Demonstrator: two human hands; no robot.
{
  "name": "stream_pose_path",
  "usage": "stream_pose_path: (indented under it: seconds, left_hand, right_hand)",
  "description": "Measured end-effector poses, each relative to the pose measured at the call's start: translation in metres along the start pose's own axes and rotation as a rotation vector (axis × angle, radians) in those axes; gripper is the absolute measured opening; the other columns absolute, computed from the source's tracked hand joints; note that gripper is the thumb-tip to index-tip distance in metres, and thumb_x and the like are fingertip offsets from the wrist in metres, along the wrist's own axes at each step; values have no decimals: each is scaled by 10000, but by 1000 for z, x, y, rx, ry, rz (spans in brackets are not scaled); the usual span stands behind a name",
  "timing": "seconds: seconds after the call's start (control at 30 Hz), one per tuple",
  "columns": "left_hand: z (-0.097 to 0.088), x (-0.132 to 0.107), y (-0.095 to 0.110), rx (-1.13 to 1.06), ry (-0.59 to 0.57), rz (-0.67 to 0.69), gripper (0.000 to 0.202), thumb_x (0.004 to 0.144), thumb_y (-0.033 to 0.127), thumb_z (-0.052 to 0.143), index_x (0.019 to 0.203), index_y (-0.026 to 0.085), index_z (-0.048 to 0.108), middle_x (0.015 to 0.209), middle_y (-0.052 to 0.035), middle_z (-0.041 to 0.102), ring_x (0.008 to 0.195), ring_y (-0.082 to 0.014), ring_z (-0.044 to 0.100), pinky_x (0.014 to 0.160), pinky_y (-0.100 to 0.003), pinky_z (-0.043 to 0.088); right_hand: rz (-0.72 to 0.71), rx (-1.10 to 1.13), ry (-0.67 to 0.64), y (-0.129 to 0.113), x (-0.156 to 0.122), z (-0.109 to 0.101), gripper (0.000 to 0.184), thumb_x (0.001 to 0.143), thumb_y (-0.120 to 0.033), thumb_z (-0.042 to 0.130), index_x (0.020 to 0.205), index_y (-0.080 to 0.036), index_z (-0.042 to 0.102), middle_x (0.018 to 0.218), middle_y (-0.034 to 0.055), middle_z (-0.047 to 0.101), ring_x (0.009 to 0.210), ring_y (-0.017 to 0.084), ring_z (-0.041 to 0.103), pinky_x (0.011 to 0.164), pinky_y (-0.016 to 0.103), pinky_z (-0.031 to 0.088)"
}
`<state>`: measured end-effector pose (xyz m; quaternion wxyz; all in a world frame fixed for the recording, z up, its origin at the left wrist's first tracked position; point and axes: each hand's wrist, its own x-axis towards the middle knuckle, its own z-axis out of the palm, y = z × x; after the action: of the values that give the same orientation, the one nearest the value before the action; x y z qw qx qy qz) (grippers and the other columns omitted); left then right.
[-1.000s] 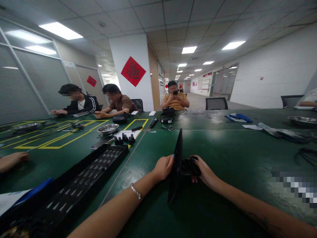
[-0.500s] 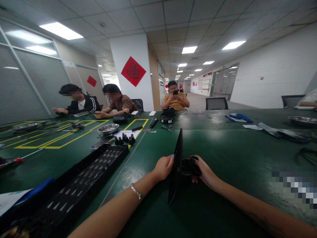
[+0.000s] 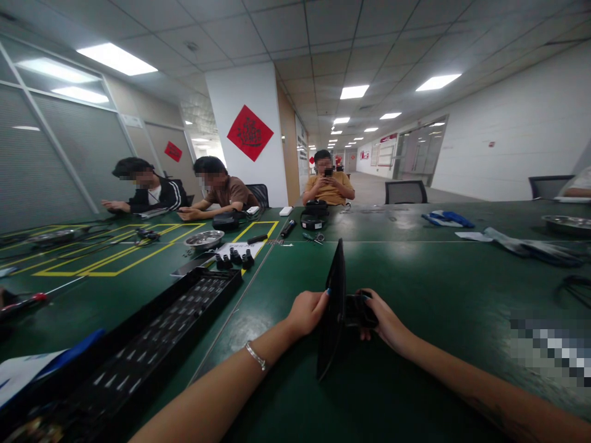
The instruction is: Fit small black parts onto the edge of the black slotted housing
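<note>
A thin black panel stands on its edge on the green table, seen edge-on in front of me. My left hand grips its left face, fingers curled against it. My right hand is closed round a small black block pressed against the panel's right face.
A long black perforated tray lies to my left. Small black parts and a metal bowl sit beyond it. Three people sit at the far side. A red-handled tool lies at far left. Cloths and a dish lie far right.
The panel and both hands stay almost still. A hand at the far left edge has gone from view, and a red-handled tool now lies there.
</note>
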<state>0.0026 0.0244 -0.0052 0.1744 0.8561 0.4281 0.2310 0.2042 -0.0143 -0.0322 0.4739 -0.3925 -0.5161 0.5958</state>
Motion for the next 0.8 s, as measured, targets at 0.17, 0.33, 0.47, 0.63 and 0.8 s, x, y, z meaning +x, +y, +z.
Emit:
stream_pose_path:
  seconds: [0.17, 0.33, 0.47, 0.63, 0.8]
  left_hand:
    - [1, 0, -2, 38, 10, 41, 539, 913, 386, 164, 617, 137, 538, 530, -1, 415, 515, -115, 421, 520, -215, 299]
    - [0, -1, 0, 39, 8, 31, 521, 908, 394, 166, 624, 146, 525, 544, -5, 444, 527, -121, 442, 526, -212, 306]
    - [-1, -2, 1, 34, -4, 29, 508, 905, 393, 161, 630, 151, 513, 555, -8, 465, 534, -125, 457, 537, -212, 314]
    - [-1, -1, -1, 24, -7, 48, 494, 903, 397, 154, 624, 155, 482, 564, -11, 469, 547, -130, 470, 548, -215, 321]
    - [0, 0, -4, 6, -13, 69, 509, 904, 419, 151, 635, 152, 490, 593, -17, 495, 575, -136, 484, 579, -218, 341]
  right_hand:
    - [10, 6, 25, 1, 1, 0, 417, 793, -498, 419, 1064, -186, 364, 634, -12, 601, 408, 137, 572, 338, 201, 367]
    - [3, -4, 19, -3, 0, 3, 429, 780, -508, 423, 1050, -181, 355, 622, -14, 603, 403, 131, 565, 337, 195, 369]
    - [1, -6, 25, -4, 0, 3, 423, 779, -511, 419, 1041, -184, 355, 601, -22, 595, 398, 130, 559, 336, 195, 368]
    - [0, -14, 15, -6, -2, 4, 409, 792, -506, 406, 1042, -186, 356, 636, -14, 605, 417, 124, 565, 350, 193, 376]
    - [6, -12, 9, -5, -2, 3, 370, 817, -472, 384, 1052, -188, 353, 624, -18, 596, 420, 131, 570, 353, 199, 379]
